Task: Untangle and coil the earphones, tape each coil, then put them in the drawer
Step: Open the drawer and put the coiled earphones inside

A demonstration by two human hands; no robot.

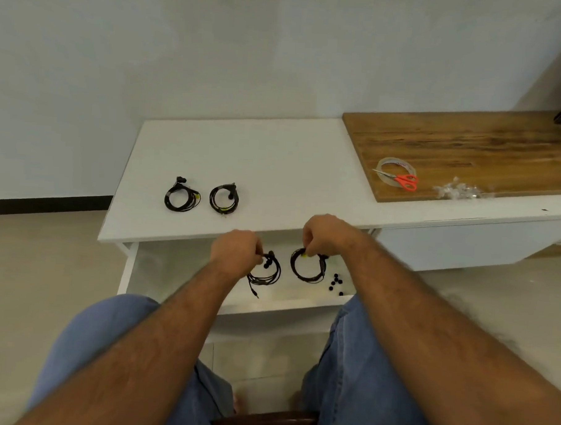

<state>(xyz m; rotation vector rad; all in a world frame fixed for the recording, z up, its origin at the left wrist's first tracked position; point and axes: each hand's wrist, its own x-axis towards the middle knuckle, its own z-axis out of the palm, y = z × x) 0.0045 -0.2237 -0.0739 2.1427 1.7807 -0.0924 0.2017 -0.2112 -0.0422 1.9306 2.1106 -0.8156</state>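
Two coils (265, 271) (307, 265) hang pinched in left hand (235, 249) and right hand (324, 235) over the drawer (174, 268); next, release them below the fingers

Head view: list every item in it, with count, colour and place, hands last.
Earphone coils on the white tabletop: two, black, at and.
Earphone coils over the open drawer: two, black, at and, one in each hand.
Ear tips: several, black, in the drawer, right side.
Tape roll: one, clear, on the wooden board.
Scissors: one, orange handles, across the roll.
Plastic scraps: clear, on the board.
Left hand: pinching a coil.
Right hand: pinching a coil.
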